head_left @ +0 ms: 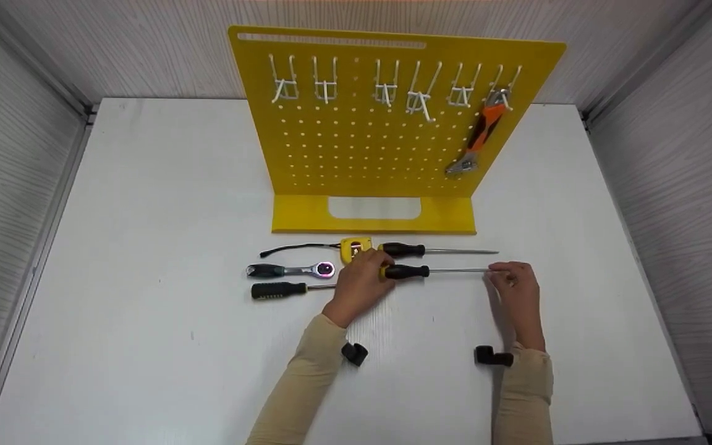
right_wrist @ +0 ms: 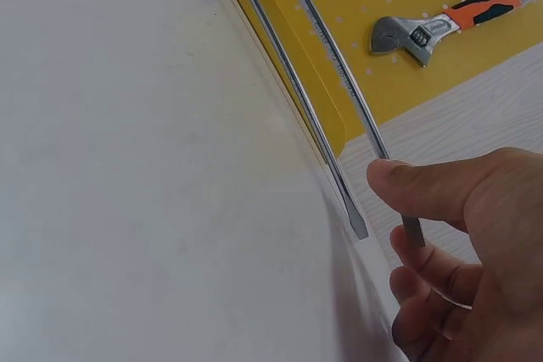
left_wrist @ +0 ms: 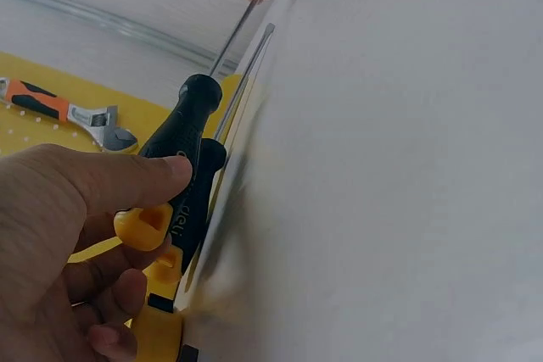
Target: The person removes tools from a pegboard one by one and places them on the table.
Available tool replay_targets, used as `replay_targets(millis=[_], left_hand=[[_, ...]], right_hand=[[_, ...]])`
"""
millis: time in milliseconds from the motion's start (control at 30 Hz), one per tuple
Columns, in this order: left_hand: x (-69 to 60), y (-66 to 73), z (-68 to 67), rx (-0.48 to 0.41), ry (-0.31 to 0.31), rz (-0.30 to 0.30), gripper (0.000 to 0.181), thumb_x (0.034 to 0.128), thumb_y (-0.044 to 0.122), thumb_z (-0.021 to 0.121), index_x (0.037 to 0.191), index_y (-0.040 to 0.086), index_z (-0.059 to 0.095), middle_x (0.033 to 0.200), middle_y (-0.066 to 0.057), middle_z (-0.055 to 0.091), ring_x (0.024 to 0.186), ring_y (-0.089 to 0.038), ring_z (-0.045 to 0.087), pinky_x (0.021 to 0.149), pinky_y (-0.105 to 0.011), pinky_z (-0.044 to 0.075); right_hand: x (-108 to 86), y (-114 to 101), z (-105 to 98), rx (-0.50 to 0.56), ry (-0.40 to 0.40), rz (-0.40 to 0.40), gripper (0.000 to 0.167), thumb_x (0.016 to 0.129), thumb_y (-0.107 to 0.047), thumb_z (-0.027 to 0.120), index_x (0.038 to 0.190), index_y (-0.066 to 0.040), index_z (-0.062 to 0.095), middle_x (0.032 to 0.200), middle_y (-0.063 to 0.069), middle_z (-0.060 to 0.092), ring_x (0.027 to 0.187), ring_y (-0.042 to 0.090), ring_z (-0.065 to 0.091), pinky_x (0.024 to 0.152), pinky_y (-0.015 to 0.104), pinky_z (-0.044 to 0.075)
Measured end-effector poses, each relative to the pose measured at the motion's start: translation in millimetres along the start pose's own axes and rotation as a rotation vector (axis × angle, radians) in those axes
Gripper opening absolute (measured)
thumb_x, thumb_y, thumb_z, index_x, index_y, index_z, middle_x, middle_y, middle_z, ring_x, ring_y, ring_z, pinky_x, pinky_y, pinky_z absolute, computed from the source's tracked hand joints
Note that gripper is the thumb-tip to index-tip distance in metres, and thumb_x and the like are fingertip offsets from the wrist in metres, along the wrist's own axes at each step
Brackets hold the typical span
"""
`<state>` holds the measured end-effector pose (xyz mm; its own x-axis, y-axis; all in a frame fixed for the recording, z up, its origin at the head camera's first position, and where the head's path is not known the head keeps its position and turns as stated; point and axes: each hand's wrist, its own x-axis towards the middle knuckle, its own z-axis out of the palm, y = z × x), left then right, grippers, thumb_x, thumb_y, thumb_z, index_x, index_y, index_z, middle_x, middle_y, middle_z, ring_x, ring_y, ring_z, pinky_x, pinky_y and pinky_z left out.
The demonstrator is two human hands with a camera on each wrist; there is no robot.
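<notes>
A flathead screwdriver (head_left: 406, 272) with a black, yellow-ended handle spans both hands, level above the table. My left hand (head_left: 362, 281) pinches the handle's end between thumb and fingers, as the left wrist view shows. At the other end, my right hand (head_left: 520, 290) pinches the shaft near its flat tip (right_wrist: 413, 231). A second flathead screwdriver (head_left: 402, 250) lies just behind, parallel, on the table. Close by my left fingers sits a yellow tape measure (head_left: 350, 246) with a black strap. The left hand partly covers a third black-handled tool (head_left: 279, 290), hiding its far end.
A yellow pegboard (head_left: 362, 148) stands behind the tools, with several white hooks (head_left: 325, 89) along its upper part. An adjustable wrench (head_left: 483, 130) with an orange and black handle hangs at its right. A ratchet wrench (head_left: 291, 271) lies left of my left hand.
</notes>
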<state>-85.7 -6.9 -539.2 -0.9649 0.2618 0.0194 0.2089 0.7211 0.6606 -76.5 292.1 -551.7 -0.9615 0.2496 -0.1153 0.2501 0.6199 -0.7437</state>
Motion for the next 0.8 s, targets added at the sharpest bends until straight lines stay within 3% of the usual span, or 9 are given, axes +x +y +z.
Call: replay_targets(millis=[267, 500, 800], left_hand=[[-3.0, 0.2, 1.0, 0.068, 0.025, 0.045, 0.03, 0.0811, 0.021, 0.075, 0.106, 0.01, 0.064, 0.104, -0.005, 0.065, 0.098, -0.023, 0.062, 0.074, -0.039, 0.054], [-2.2, 0.2, 2.1, 0.087, 0.018, 0.041, 0.029, 0.0806, 0.019, 0.076, 0.106, 0.01, 0.064, 0.103, -0.006, 0.065, 0.094, -0.023, 0.061, 0.07, -0.04, 0.053], [-3.3, -0.2, 3.8, 0.136, 0.051, 0.072, 0.027, 0.0801, 0.017, 0.076, 0.103, 0.01, 0.065, 0.101, -0.005, 0.065, 0.092, -0.022, 0.061, 0.069, -0.038, 0.053]], right_hand=[[2.1, 1.3, 1.5, -0.057, -0.039, 0.023, 0.019, 0.095, -0.013, 0.059, 0.109, -0.004, 0.068, 0.116, 0.013, 0.052, 0.093, 0.019, 0.046, 0.076, 0.029, 0.038], [1.8, -0.9, 0.1, -0.09, -0.1, 0.076, 0.019, 0.096, -0.016, 0.058, 0.11, -0.006, 0.067, 0.12, 0.012, 0.051, 0.101, 0.023, 0.047, 0.08, 0.032, 0.04], [3.5, -2.4, 0.5, -0.123, -0.105, 0.063, 0.017, 0.096, -0.014, 0.058, 0.107, -0.004, 0.068, 0.116, 0.013, 0.052, 0.101, 0.025, 0.048, 0.083, 0.034, 0.039]])
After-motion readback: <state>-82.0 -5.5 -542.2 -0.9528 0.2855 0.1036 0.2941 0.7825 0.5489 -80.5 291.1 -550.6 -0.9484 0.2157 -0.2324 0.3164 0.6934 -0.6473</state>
